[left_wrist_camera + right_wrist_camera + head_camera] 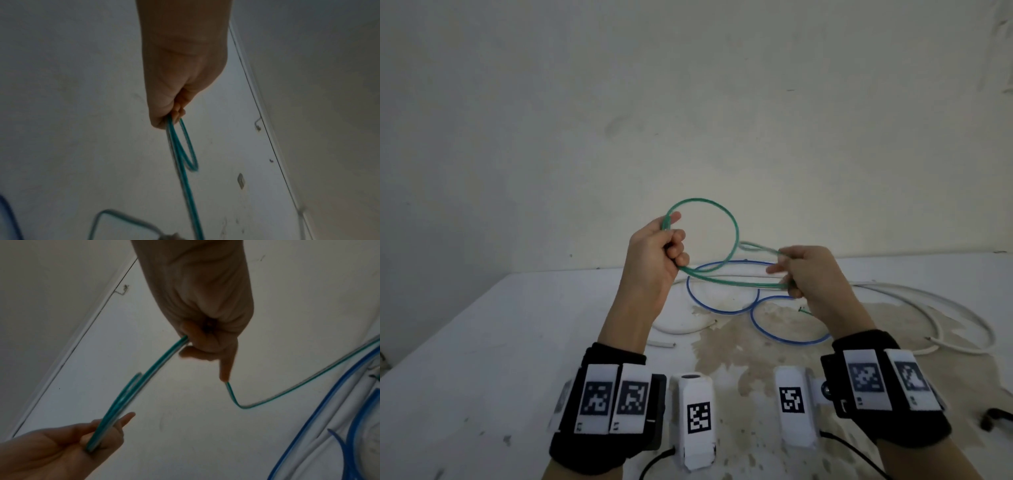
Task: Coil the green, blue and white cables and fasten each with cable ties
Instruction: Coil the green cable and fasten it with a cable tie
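Coiling of the green cable (734,236) in progress: left hand (659,251) grips the gathered loops, right hand (808,277) pinches the strands. Next, presumably, another turn is laid; blue cable (722,310) and white cable (945,305) lie uncoiled on the bench (482,342).
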